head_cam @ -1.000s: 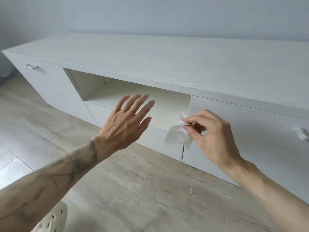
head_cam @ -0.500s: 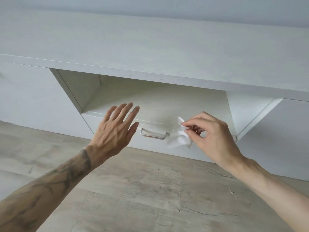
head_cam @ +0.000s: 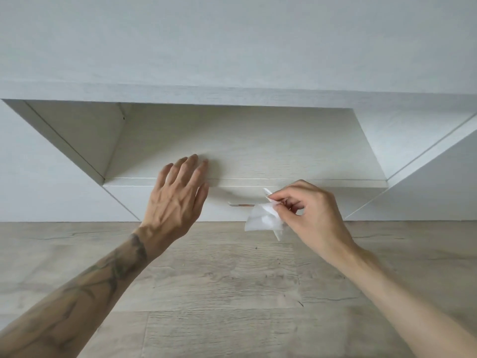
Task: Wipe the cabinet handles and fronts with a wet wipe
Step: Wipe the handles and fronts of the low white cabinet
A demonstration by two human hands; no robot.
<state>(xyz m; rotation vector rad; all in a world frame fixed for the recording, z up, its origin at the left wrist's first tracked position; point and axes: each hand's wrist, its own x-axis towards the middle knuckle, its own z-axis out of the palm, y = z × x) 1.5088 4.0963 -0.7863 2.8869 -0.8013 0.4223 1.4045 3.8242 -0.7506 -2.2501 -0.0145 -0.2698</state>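
Observation:
A long white low cabinet (head_cam: 232, 47) fills the upper view, with an open shelf niche (head_cam: 232, 140) in its middle. Below the niche is a drawer front (head_cam: 134, 200) with a metal handle (head_cam: 238, 204); the handle's right part is hidden by the wipe. My right hand (head_cam: 309, 215) pinches a crumpled white wet wipe (head_cam: 262, 219) between thumb and fingers, just right of the handle. My left hand (head_cam: 178, 200) hovers with straight, spread fingers in front of the shelf edge, left of the handle, holding nothing.
Closed white door fronts flank the niche on the left (head_cam: 38, 177) and right (head_cam: 438, 187). A pale wood-look floor (head_cam: 232, 293) runs up to the cabinet's base.
The view has swung until the niche and drawer sit square in front of me and closer. Both hands stay in the same pose, the wipe now overlapping the handle's right end.

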